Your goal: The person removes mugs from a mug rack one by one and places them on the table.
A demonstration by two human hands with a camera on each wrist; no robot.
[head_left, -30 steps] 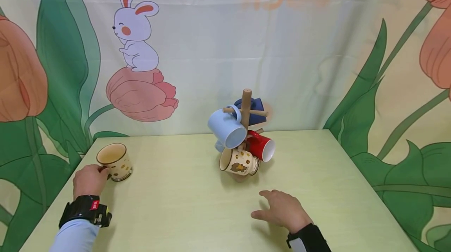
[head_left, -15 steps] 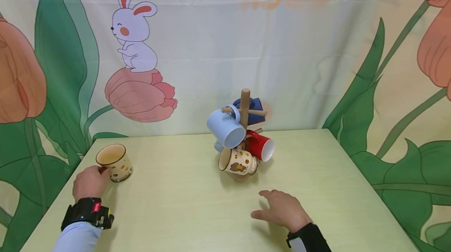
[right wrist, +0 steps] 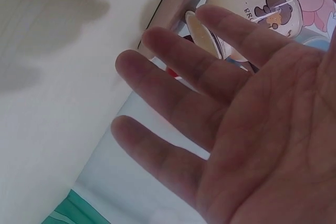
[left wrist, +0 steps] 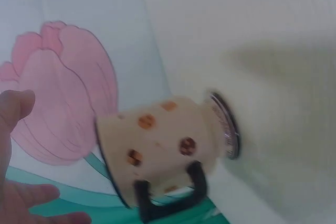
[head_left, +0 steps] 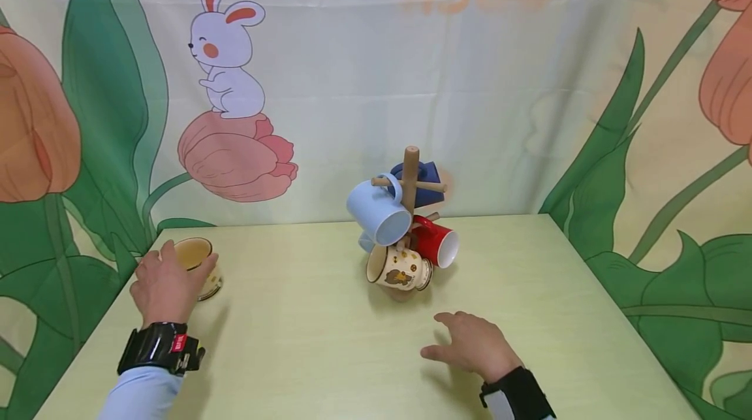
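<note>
A cream mug point(head_left: 210, 279) with brown and yellow spots stands upright at the table's far left. My left hand point(head_left: 167, 286) is spread above and in front of it, hiding part of the mug in the head view. In the left wrist view, the dark handle of the spotted mug point(left wrist: 157, 150) shows free of the fingers point(left wrist: 34, 195). My right hand point(head_left: 472, 345) hovers over the table in front of the wooden mug tree point(head_left: 410, 168), its fingers point(right wrist: 157, 87) apart and holding nothing. From the tree hang a light blue mug point(head_left: 376, 211) and a cream bear mug point(head_left: 396, 270).
A red mug point(head_left: 431, 242) and a dark blue mug point(head_left: 427, 185) also hang on the tree. Behind the pale table point(head_left: 294, 341) hangs a printed curtain point(head_left: 493, 80) with tulips and a rabbit.
My left hand has let go of the spotted mug's handle, spread its fingers and moved up and right over it. The right hand has hardly moved.
</note>
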